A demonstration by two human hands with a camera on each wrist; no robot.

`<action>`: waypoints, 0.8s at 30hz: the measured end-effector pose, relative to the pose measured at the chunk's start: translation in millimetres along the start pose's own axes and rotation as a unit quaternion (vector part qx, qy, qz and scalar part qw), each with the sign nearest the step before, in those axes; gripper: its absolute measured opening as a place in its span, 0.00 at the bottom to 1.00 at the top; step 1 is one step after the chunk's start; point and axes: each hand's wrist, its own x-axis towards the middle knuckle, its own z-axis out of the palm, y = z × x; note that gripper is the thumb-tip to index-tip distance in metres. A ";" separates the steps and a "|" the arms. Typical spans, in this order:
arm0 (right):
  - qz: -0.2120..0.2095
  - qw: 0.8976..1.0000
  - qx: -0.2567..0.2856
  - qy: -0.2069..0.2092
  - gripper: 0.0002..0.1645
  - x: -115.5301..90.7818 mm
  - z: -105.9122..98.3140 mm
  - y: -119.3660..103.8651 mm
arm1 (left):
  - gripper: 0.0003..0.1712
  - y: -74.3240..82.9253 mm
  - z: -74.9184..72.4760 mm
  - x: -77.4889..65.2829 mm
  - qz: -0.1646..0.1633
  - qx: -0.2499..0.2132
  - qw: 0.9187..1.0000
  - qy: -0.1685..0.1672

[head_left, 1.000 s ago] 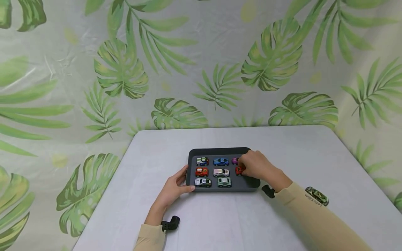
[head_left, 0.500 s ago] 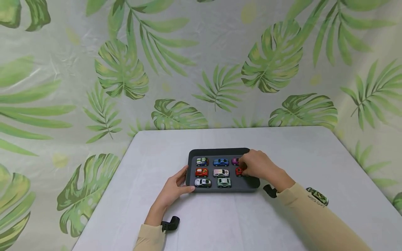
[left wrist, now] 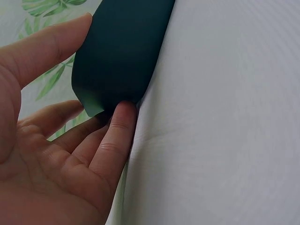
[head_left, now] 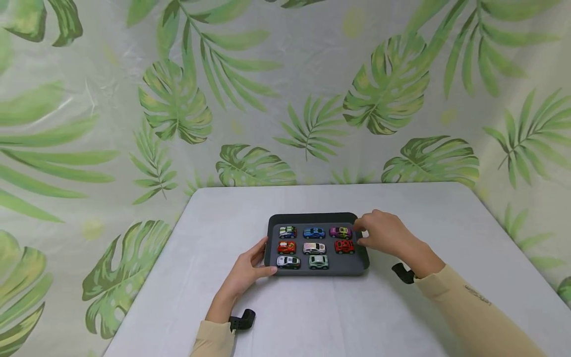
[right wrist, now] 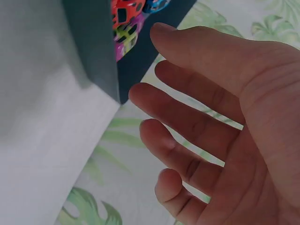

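Observation:
A dark grey tray (head_left: 341,270) lies on the table with several small toy cars standing in rows inside it. My left hand (head_left: 244,267) holds its left end, thumb at the near corner and fingers along the side; the left wrist view shows the fingertips against the tray's wall (left wrist: 122,51). Just past the right rim hovers my right hand (head_left: 385,233), fingers loosely bent and nothing in them. Nearest to it are a red toy car (head_left: 344,247) and a purple and yellow toy car (head_left: 341,232). In the right wrist view the right fingers (right wrist: 187,119) are apart beside the tray.
Also in the tray are a blue car (head_left: 314,233), a white patterned car (head_left: 314,248), a pale green car (head_left: 318,262) and a column of cars at the left, with a white one (head_left: 288,262) nearest. White cloth covers the table (head_left: 303,317); a leaf-print curtain (head_left: 312,74) hangs behind.
My right hand has let go of the red car and moved right, out to the tray's rim. The camouflage car on the table at right is now hidden behind the sleeve. My left hand stays put.

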 end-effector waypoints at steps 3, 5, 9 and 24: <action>0.001 1.000 0.003 0.007 0.17 -7.4 -1.0 6.5 | 0.54 -0.2 0.6 -0.1 0.002 -0.006 1.000 0.004; 0.001 1.000 0.004 0.010 0.18 -11.7 -1.8 10.2 | 0.54 -0.2 0.8 0.0 0.001 -0.009 1.000 0.008; 0.009 1.000 -0.001 0.014 0.19 -20.4 -2.4 16.2 | 0.54 0.1 2.0 -0.6 0.001 -0.011 1.000 0.011; 0.023 0.999 0.002 0.044 0.20 -51.6 4.8 36.4 | 0.54 -1.6 1.1 0.4 0.002 -0.006 1.000 0.010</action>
